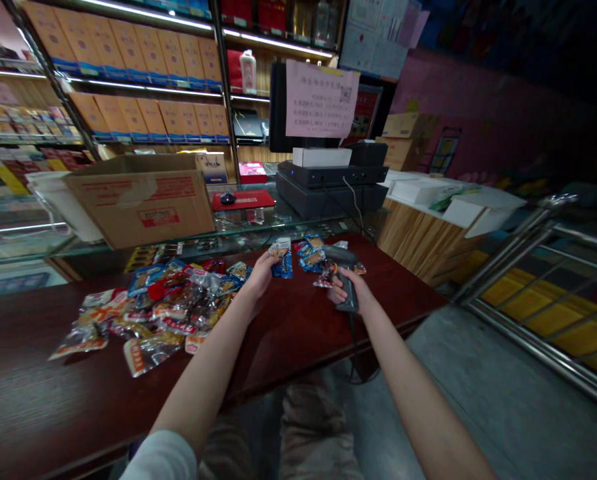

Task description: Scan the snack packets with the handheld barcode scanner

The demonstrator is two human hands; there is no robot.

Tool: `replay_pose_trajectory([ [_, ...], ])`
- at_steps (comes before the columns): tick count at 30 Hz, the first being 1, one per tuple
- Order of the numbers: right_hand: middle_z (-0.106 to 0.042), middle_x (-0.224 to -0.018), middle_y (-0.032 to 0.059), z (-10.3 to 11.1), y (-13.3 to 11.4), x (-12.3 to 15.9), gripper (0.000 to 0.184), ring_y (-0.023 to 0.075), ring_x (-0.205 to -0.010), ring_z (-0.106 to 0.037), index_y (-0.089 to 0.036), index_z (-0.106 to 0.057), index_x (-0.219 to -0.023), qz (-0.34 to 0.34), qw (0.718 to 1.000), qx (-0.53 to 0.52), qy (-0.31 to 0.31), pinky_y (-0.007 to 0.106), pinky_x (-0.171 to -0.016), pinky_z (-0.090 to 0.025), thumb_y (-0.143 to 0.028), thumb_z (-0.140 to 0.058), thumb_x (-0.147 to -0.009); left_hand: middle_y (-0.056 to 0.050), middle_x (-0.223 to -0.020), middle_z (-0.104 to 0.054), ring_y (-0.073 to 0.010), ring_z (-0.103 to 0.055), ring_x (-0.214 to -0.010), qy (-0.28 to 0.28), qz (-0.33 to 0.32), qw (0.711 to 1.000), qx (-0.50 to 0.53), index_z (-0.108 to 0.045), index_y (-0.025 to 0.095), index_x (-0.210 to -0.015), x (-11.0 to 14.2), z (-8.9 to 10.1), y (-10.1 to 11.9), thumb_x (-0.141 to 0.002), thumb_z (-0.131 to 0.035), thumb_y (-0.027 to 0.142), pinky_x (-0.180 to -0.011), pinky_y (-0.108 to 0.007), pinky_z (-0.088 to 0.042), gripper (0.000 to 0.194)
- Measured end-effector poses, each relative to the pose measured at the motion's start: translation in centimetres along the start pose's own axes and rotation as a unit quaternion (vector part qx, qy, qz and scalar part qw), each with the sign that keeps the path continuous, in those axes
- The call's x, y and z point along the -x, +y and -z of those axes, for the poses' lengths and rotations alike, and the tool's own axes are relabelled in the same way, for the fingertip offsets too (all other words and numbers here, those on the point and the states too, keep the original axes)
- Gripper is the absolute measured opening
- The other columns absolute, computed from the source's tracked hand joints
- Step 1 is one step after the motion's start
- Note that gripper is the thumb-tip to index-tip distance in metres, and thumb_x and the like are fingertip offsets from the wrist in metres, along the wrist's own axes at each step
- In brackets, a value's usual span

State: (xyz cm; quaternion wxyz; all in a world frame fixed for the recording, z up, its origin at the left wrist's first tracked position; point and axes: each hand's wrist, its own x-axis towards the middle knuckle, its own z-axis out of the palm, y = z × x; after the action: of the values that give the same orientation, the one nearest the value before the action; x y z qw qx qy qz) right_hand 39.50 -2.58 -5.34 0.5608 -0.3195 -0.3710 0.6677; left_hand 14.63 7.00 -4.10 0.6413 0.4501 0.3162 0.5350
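My right hand is wrapped round the grip of a dark barcode scanner, whose head points left. A cord runs down from its handle past the table edge. In my left hand I pinch a small snack packet, pale on the side I see, with blue packets right behind and below it. Several blue snack packets lie on the table between my hands, and a few more sit partly hidden behind the scanner. To the left of my left hand spreads a big pile of mixed snack packets, some clear, some red.
The dark red table stands against a glass counter. On the counter are an open cardboard box, a mouse and a cash register with a paper sign. A metal railing stands at the right.
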Motion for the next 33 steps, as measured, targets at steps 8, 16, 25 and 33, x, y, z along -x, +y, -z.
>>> replay_pose_trajectory([
  [8,-0.048,-0.058,-0.0104,-4.9,3.5,-2.3,0.032,0.0045,-0.034,-0.032,-0.021,-0.055,-0.102,-0.049,0.992,-0.021,-0.115,0.018,-0.033,-0.026,-0.042,-0.070,-0.083,0.002,-0.070,-0.054,-0.0063,-0.046,-0.050,-0.029,0.164,0.967,0.192,-0.055,0.019,-0.085,1.9,1.8,0.5,-0.085,-0.065,0.068,-0.043,-0.017,-0.032,0.050],
  [16,-0.049,-0.058,-0.0104,-4.6,4.4,-2.0,0.033,0.0047,-0.034,-0.033,-0.021,-0.056,-0.102,-0.041,0.993,-0.012,-0.114,0.018,-0.033,-0.027,-0.044,-0.070,-0.083,-0.004,-0.077,-0.061,-0.0071,-0.046,-0.053,-0.059,0.186,0.958,0.211,-0.066,0.014,-0.094,1.8,2.5,0.2,-0.095,-0.059,0.050,-0.044,-0.017,-0.031,0.036],
  [25,-0.049,-0.057,-0.0106,-4.8,4.7,-1.7,0.033,0.0052,-0.034,-0.035,-0.021,-0.054,-0.100,-0.037,0.994,-0.003,-0.104,0.018,-0.033,-0.027,-0.042,-0.071,-0.083,-0.007,-0.081,-0.065,-0.0083,-0.049,-0.056,-0.086,0.218,0.953,0.193,-0.066,0.012,-0.095,3.1,1.7,0.3,-0.090,-0.065,0.030,-0.046,-0.018,-0.034,0.019],
  [33,-0.049,-0.056,-0.0114,-4.7,4.5,-1.3,0.035,0.0049,-0.033,-0.034,-0.021,-0.053,-0.099,-0.029,0.994,-0.001,-0.106,0.018,-0.033,-0.027,-0.043,-0.073,-0.081,-0.006,-0.086,-0.064,-0.0086,-0.050,-0.059,-0.117,0.197,0.963,0.140,-0.065,0.012,-0.101,3.3,1.2,0.0,-0.088,-0.066,0.037,-0.050,-0.019,-0.035,0.028],
])
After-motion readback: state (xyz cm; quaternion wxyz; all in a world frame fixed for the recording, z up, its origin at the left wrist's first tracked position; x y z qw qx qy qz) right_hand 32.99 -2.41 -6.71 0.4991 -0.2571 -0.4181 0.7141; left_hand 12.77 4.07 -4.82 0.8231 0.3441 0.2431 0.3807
